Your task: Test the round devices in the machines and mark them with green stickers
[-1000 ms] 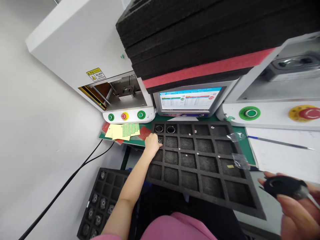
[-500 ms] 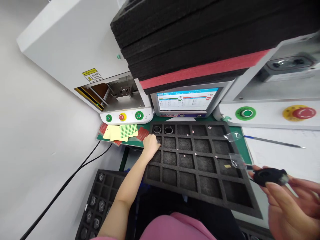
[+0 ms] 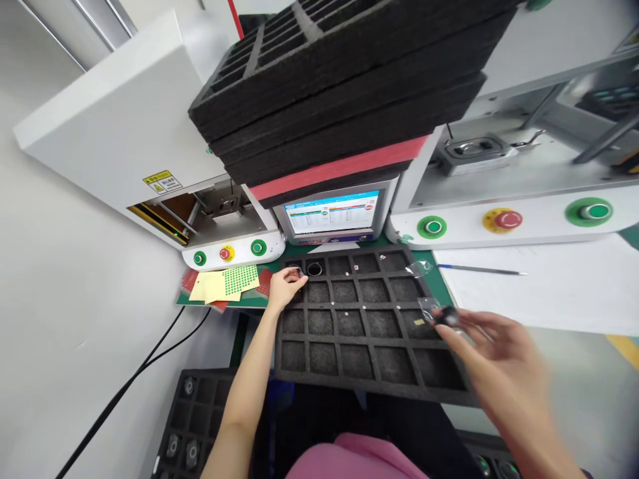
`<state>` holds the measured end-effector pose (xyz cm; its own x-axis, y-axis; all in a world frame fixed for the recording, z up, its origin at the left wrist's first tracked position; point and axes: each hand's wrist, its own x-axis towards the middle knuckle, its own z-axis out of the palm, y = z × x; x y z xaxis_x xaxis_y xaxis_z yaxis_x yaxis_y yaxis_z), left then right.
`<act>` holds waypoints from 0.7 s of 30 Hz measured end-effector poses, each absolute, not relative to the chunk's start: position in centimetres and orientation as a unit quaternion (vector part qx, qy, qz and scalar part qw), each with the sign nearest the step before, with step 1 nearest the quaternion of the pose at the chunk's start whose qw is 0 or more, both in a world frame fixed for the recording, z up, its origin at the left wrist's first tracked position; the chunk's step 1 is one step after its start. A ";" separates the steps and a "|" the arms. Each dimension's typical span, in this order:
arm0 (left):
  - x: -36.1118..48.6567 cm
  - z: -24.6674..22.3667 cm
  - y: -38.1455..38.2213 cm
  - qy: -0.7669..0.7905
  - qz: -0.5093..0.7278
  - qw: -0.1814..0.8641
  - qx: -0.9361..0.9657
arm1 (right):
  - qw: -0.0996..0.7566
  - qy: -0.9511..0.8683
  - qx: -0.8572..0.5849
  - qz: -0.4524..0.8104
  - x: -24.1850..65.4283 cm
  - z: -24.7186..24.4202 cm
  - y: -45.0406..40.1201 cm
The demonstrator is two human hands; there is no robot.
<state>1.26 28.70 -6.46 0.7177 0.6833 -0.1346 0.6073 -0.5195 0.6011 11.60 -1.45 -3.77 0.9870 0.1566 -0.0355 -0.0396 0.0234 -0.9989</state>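
Observation:
My left hand (image 3: 285, 289) reaches to the far left corner of a black foam tray (image 3: 349, 340). Its thumb and fingers are closed on a small round part (image 3: 299, 271) with a shiny rim, partly hidden by the fingers. Beside it, a black ring-like part (image 3: 315, 269) lies in a back-row pocket. Over the tray's right edge, my right hand (image 3: 494, 342) pinches a small black round part (image 3: 448, 316), smeared by motion. Close to that part is a piece of clear film (image 3: 429, 310) on the tray.
Foam trays (image 3: 319, 106) are stacked above a screen (image 3: 332, 214). Machines with buttons stand left and right. A pen (image 3: 482, 269) lies on white paper (image 3: 564, 293); yellow sticker sheets (image 3: 227, 283) lie at left. Lower left, another tray (image 3: 200, 406) holds several parts.
My left hand has moved from a second-row pocket to the back-left corner pocket's round part. My right hand has brought the black part leftward, toward the tray's right edge. The view has shifted.

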 end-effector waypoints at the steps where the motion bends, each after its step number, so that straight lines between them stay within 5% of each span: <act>1: 1.4 -7.0 28.7 0.357 0.074 0.338 0.867 | 0.700 -0.073 -0.705 0.084 12.0 -4.2 -1.0; 6: 0.8 -7.6 29.1 0.301 0.099 0.369 0.874 | 0.625 -0.174 -0.756 0.088 12.6 -5.1 1.3; 21: 0.1 -4.2 31.1 0.324 0.113 0.200 0.918 | 0.527 -0.240 -0.815 0.009 11.8 -7.3 0.2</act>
<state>0.14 31.08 -4.23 0.7644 0.6400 0.0786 0.5495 -0.7104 0.4398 11.80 0.21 -7.29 0.8849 0.4002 0.2383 0.3815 -0.3292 -0.8638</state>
